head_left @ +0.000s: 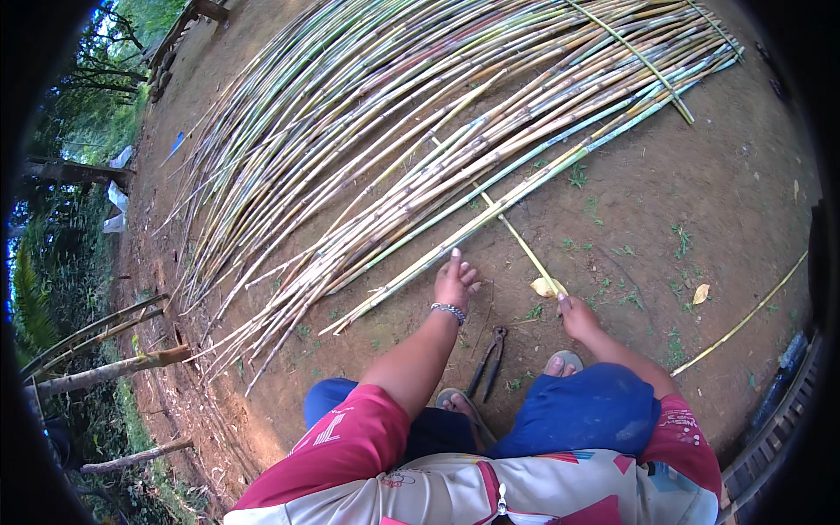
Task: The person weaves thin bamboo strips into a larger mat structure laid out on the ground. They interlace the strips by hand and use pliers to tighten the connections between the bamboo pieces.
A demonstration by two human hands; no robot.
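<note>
Many long, thin bamboo canes (490, 166) lie side by side on the ground. A thicker greenish pole (525, 188) runs along their near edge. Under them passes a slim yellow-green cross stick (523, 242), its near end reaching toward me. My right hand (581, 318) is closed at that end, thumb and fingers against it. Just short of the near pole, my left hand (456, 285) has its index finger stretched out and the other fingers loosely bent; nothing shows in it. A pair of long-handled pincers (492, 354) lies on the soil between my feet.
A dry yellow leaf (546, 287) lies by the stick's near end. Another cross stick (639, 54) lies over the canes at the upper right. A single thin cane (744, 317) rests at the right, near a slatted edge (770, 459). Logs (114, 372) stick out at the left.
</note>
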